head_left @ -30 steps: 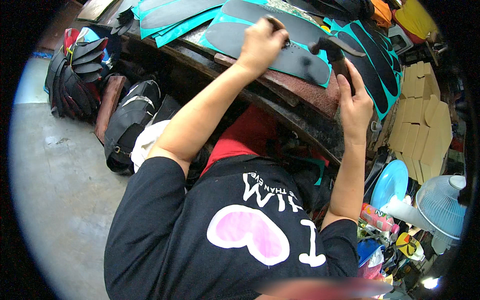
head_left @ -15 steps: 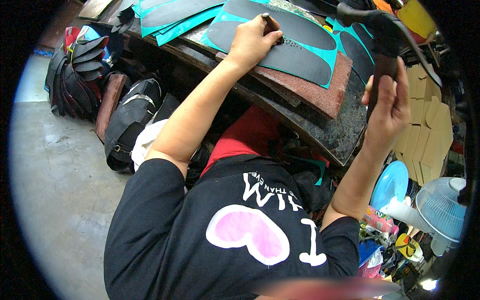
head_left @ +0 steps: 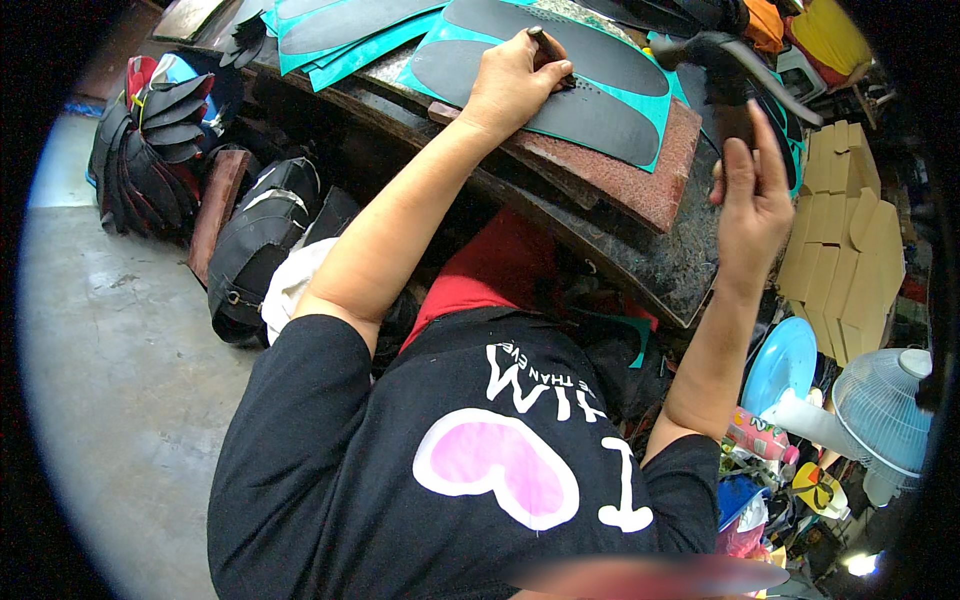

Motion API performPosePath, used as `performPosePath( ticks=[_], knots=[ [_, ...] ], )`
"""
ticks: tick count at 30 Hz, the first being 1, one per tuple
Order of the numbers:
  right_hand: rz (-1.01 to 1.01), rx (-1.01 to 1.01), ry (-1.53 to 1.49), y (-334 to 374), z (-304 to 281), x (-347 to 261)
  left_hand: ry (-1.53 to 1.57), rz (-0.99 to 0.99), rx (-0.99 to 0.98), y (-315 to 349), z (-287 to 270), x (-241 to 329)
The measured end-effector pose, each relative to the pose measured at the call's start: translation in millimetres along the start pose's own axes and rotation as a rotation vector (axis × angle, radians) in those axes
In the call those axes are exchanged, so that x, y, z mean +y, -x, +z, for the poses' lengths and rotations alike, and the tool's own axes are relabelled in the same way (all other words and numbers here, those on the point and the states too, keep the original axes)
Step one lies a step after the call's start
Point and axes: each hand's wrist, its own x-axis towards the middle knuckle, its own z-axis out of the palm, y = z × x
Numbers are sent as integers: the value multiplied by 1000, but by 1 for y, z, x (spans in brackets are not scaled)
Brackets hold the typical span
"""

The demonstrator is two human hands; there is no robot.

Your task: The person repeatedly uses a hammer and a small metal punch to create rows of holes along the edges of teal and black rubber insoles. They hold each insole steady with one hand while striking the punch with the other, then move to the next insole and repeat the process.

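Observation:
My left hand [head_left: 508,92] is closed around a short dark punch [head_left: 538,40], held upright with its lower end down on a black sole-shaped panel [head_left: 610,132]. Small dots or holes mark the panel around that spot. The panel belongs to a teal-edged sheet [head_left: 440,88] resting on a reddish-brown board [head_left: 672,195]. Off to the right, my right hand [head_left: 755,215] grips the handle of a hammer [head_left: 722,60], raised beside the board. The hammer looks slightly blurred, and its head is apart from the punch.
More teal sheets with black panels [head_left: 345,35] lie at the back left of the worktable [head_left: 680,270]. A bundle of black pieces [head_left: 150,150] and a black bag [head_left: 255,240] stand at left. Cardboard boxes [head_left: 840,250], a blue lid-like disc [head_left: 785,365] and a fan [head_left: 885,410] are at right.
My right hand and the hammer have moved left, toward the punch. My left hand, still holding the punch, has shifted only slightly right.

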Motion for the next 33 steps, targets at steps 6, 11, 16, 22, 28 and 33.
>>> performPosePath(
  ticks=[6, 11, 16, 22, 28, 33],
  knots=[
    [-238, 99, 46, 0, 15, -24, -326, 279, 93, 8, 12, 23],
    [17, -55, 244, 16, 20, 18, -275, 222, 126, 7, 13, 23],
    [154, -23, 216, 25, 1, 33, 350, -32, 245, 7, 0, 5],
    [170, -25, -39, 10, -1, 3, 29, -54, 114, 7, -1, 7],
    [-127, 77, -266, 4, 6, -27, -195, 197, 57, 11, -2, 19],
    [-3, -67, 202, 15, 27, 5, -426, 385, 51, 15, 10, 21]
  ],
)
